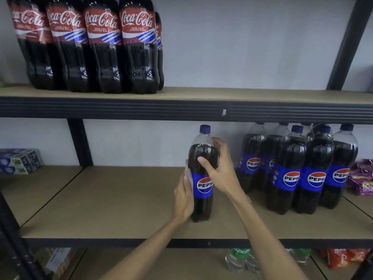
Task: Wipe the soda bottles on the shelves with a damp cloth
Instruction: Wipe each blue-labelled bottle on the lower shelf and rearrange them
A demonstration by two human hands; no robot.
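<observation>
A single Pepsi bottle (pixel 202 158) with a blue cap stands upright on the middle shelf (pixel 121 199). My right hand (pixel 220 170) grips its upper body, thumb across the front and fingers curled round the right side. My left hand (pixel 184 196) lies flat against the bottle's left side at label height and presses a pale cloth (pixel 188 172) onto it. Only a thin edge of the cloth shows between my fingers and the bottle. A group of several more Pepsi bottles (pixel 298 170) stands to the right on the same shelf.
Several Coca-Cola bottles (pixel 90 43) stand on the upper shelf at the left. Purple snack packets (pixel 361 176) lie at the far right, boxed goods (pixel 20 161) at the far left. Green Sprite bottles (pixel 240 259) and orange packets (pixel 343 259) sit on the shelf below. A dark upright (pixel 79 142) divides the bays.
</observation>
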